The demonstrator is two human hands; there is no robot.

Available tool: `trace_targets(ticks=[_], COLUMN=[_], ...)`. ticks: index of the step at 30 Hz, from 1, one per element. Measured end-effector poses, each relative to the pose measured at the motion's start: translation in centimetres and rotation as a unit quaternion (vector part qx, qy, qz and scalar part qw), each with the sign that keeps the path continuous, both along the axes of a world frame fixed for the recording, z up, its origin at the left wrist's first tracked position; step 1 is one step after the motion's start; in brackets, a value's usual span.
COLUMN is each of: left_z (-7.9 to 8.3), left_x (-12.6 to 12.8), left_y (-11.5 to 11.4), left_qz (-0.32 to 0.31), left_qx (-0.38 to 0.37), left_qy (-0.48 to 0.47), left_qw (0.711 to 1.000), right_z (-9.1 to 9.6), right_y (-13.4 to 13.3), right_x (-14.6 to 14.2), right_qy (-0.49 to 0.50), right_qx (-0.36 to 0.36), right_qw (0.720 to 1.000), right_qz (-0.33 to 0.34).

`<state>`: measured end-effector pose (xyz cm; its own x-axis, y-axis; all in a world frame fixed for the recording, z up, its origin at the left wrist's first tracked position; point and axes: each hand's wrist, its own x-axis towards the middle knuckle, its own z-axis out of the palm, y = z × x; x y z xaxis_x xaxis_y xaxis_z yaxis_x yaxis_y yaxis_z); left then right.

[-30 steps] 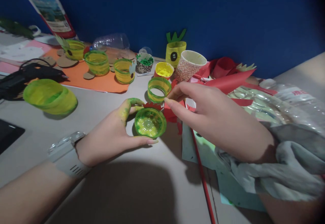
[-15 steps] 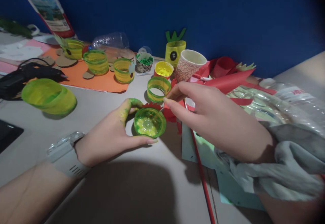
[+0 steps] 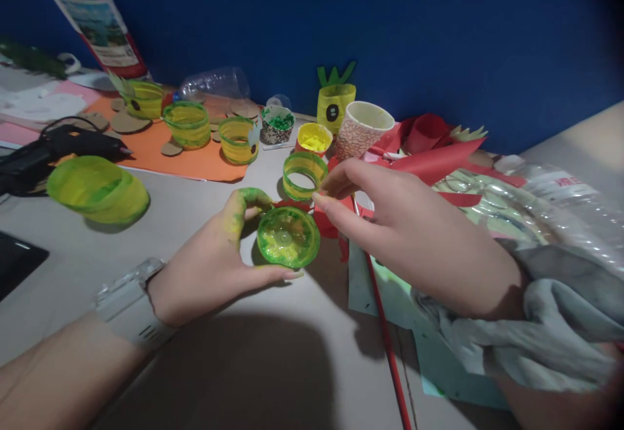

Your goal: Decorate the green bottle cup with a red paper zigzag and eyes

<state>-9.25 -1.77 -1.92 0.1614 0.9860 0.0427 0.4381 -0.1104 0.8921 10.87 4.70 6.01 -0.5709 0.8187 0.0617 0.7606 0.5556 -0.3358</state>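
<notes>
Left hand [image 3: 231, 248]: clasped around green-painted bottle base [image 3: 287, 238], likely to keep it level | Right hand [image 3: 385, 222]: drawn together beside green-yellow ring [image 3: 298, 194], pinch unclear

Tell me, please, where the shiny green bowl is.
In the head view, the shiny green bowl is just left of centre, held in the left hand.
</notes>
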Motion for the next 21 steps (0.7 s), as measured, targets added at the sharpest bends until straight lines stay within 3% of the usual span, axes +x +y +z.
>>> trace_targets(ticks=[3, 8, 13, 21], left_z=[0.3, 1.1, 0.8, 1.1], left_x=[0.2, 0.2, -0.2, -0.1], left_y=[-0.3, -0.8, -1.1, -0.8], left_qz=[0.020, -0.027, -0.049, -0.106], left_qx=[0.078, 0.200, 0.311, 0.363], left_qy=[0.012, 0.067, 0.153, 0.184], left_qw=[0.997, 0.977, 0.937, 0.907], right_z=[0.7, 3.1, 4.6, 4.2], right_y=[-0.1, -1.1, -2.2, -2.1], right_x=[0.2, 1.7, 2.7, 3.0], right_qy=[-0.004, -0.053, -0.092, -0.092], right_qx=[0.000, -0.060, 0.021, 0.019], right_qw=[1.000, 0.993, 0.982, 0.969], right_qz=[0.012, 0.083, 0.166, 0.226])
